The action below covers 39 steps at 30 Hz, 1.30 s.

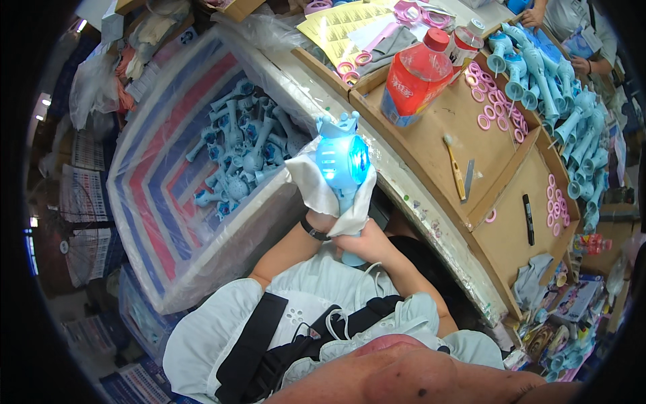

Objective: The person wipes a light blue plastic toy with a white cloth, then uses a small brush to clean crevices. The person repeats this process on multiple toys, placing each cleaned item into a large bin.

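A light-blue plastic toy wand (pixel 333 151) with a crown top stands upright in front of my chest, its round head glowing blue. My right hand (pixel 366 241) grips its handle near the flared base. A white cloth (pixel 315 184) wraps around the back and sides of the wand's lower head and handle. Beneath that cloth, my left hand (pixel 322 220) holds it against the wand; most of its fingers are hidden. There is a black band on my left wrist.
To the left, a striped, plastic-lined bin (pixel 151 202) holds many similar wands (pixel 242 146). Cardboard trays (pixel 429 146) on the right carry pink rings (pixel 497 103), a toothbrush (pixel 455 169), a black marker (pixel 528 219) and a red-labelled bottle (pixel 416 81). More wands (pixel 580 121) lie beyond, near another person's hand (pixel 532 17).
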Tool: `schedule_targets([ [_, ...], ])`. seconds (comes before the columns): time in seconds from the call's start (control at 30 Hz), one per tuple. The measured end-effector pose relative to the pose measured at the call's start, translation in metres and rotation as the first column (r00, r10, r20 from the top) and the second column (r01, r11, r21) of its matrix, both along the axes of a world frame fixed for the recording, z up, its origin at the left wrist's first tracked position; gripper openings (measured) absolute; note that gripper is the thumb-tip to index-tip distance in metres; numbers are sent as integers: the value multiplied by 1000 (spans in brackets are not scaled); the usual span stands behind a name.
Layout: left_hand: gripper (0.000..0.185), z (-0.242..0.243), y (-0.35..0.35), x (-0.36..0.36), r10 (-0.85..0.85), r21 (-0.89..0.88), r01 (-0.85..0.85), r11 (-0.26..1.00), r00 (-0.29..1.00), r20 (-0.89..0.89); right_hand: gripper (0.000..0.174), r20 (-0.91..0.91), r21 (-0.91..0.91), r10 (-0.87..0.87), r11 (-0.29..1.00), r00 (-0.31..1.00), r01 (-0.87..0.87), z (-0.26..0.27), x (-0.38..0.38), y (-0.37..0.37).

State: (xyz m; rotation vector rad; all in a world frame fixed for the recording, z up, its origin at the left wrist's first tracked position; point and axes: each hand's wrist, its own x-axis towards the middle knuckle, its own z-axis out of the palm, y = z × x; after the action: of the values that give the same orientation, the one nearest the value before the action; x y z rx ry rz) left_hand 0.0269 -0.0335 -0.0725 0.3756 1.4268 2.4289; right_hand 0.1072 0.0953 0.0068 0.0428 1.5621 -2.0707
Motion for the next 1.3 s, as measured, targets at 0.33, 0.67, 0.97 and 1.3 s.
schedule_targets([
  [0.33, 39, 40, 14, 19, -51, 18, 48, 999, 948, 314, 31, -251, 593, -118, 766, 961, 249, -9, 2, -1],
  [0.67, 67, 113, 19, -29, 421, 145, -474, 868, 860, 289, 42, -112, 755, 101, 655, 989, 19, 13, 15, 7],
  [0.97, 26, 112, -13, -49, -149, -246, 203, 948, 964, 221, 38, 11, 866, 277, 478, 961, -148, 32, 34, 47],
  [1.3, 36, 81, -9, -38, -236, 83, 226, 971, 961, 146, 37, 21, 905, 277, 402, 961, -136, 34, 48, 50],
])
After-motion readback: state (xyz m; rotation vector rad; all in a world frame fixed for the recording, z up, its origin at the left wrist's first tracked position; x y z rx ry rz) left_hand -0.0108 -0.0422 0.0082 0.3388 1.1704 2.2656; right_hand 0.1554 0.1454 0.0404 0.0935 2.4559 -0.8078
